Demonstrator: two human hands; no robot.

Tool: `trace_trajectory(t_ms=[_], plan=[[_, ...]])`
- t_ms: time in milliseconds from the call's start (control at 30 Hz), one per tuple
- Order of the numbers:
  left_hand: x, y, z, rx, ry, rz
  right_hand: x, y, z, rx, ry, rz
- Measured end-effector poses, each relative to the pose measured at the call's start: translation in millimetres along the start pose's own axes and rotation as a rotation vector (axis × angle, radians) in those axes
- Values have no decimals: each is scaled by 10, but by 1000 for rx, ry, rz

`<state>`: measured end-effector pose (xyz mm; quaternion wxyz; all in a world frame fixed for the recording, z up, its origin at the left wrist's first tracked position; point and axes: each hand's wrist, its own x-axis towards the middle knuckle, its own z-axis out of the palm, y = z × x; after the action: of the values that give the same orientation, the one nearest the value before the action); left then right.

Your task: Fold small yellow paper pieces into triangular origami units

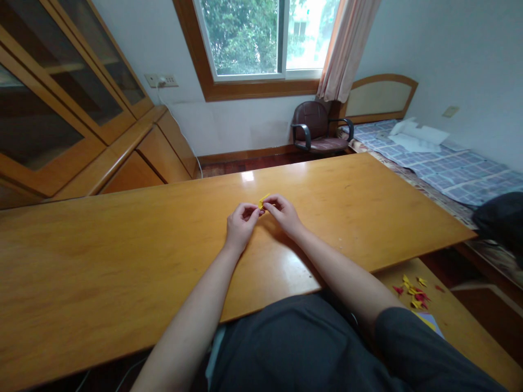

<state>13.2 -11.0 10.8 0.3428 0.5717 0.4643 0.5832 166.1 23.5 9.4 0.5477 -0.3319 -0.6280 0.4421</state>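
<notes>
Pinch by bare left hand (240,227) and bare right hand (289,216) on small folded yellow paper piece (261,204), twelve o'clock over glossy orange-brown wooden tabletop (122,261), likely for fine control, with red and yellow folded-paper figures (420,295) apart at four o'clock, perhaps for elbow room.

The table (134,261) is smooth, glossy wood; the yellow piece (261,204) looks like paper. The chair (310,117) has a leathery sheen; the curtain (349,49) is matt cloth.
</notes>
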Motion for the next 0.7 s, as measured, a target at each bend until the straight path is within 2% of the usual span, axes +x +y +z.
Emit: trace_trajectory(t_ms=[167,700], plan=[[25,-26,7,-153,-13,-74,-9,-22,-21,-65,-49,-29],[46,-79,-43,-194,-106,-134,-5,-3,-21,-8,-53,18]])
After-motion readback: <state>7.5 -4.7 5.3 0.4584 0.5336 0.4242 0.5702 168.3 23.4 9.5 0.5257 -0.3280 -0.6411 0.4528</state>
